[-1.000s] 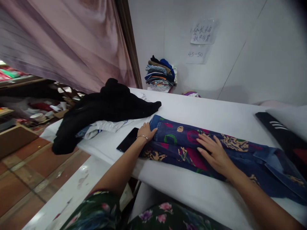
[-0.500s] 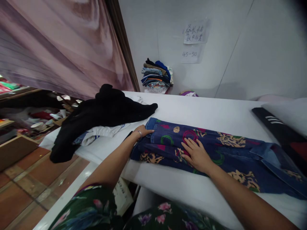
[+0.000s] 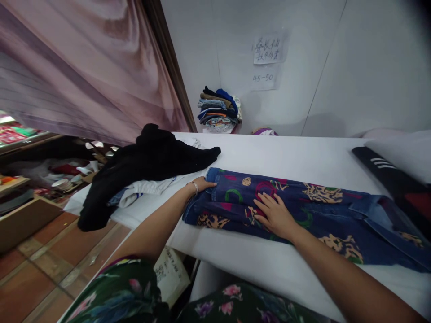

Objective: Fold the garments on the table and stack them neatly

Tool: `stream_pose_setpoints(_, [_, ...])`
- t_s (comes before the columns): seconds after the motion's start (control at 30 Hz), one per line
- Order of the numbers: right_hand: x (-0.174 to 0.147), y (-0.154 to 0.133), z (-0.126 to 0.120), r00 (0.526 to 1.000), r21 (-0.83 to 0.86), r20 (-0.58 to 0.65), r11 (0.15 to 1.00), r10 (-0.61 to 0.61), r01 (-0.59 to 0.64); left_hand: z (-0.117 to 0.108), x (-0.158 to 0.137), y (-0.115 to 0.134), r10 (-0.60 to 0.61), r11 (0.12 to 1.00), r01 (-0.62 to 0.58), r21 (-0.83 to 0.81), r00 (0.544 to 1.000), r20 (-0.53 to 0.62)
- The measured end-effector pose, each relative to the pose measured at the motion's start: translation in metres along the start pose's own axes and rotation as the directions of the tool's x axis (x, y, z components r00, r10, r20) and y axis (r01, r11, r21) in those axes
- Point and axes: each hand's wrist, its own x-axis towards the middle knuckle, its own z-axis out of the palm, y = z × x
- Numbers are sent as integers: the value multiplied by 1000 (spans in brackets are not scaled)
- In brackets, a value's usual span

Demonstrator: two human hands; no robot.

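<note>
A blue denim shirt (image 3: 286,206) with red, green and tan printed motifs lies folded lengthwise on the white table (image 3: 286,154), its collar at the right. At the shirt's left end my left hand (image 3: 201,185) is closed on the edge, one finger or thumb showing on top and the others hidden. My right hand (image 3: 274,215) rests flat on the middle of the shirt, fingers spread.
Left of the shirt, a black garment (image 3: 144,157) lies over pale clothes (image 3: 148,186) and hangs off the table. Stacked clothes (image 3: 220,110) stand by the wall. A dark garment with white stripes (image 3: 387,172) lies at the right. A pink curtain (image 3: 101,67) hangs at the left.
The view has shifted slightly. Both hands keep nearly the same places on the denim shirt, which lies as before.
</note>
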Motion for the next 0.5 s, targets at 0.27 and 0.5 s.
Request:
stream_pose_setpoints(0.27, [-2, -1, -4, 1000, 52, -16, 999, 3, -2, -11, -17, 2, 35, 871, 115, -477, 955, 294])
stream_pose_setpoints(0.5, [-2, -7, -13, 985, 365, -175, 929, 3, 63, -60, -51, 55, 179, 818, -22, -575, 959, 219])
